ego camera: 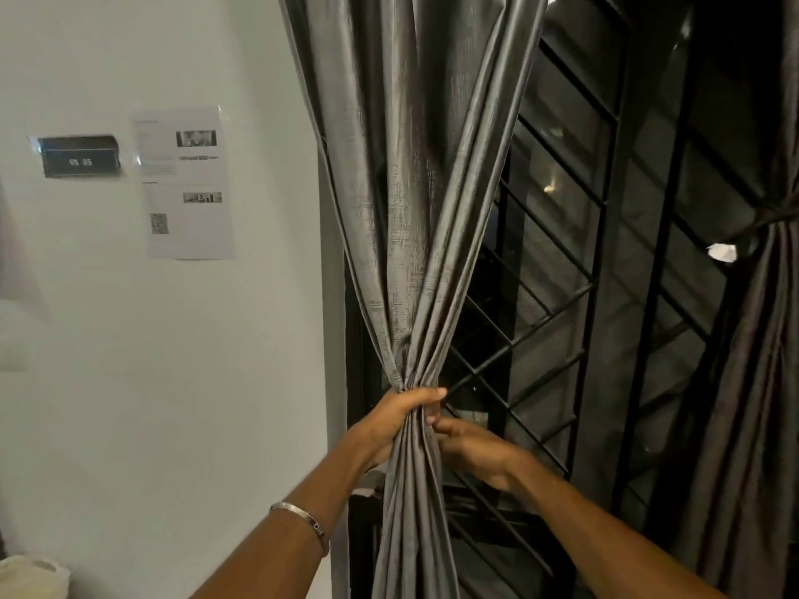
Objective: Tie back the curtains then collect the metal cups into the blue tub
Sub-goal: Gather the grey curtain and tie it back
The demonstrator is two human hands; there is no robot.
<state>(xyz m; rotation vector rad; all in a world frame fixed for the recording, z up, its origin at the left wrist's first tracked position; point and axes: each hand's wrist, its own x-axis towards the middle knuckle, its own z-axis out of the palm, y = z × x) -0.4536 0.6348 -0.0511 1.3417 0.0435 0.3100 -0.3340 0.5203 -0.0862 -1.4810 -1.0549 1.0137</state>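
A grey shiny curtain hangs at the left side of a dark window and is gathered into a tight bunch at waist height. My left hand is wrapped around that bunch, fingers closed over the folds. My right hand reaches behind the bunch from the right, its fingertips touching the fabric; what it holds is hidden by the curtain. At the far right a second curtain hangs gathered by a dark tie. No metal cups or blue tub are in view.
Black diagonal window bars run behind the curtains. A white wall on the left carries a printed paper sheet and a small dark sign. A white object sits at the bottom left corner.
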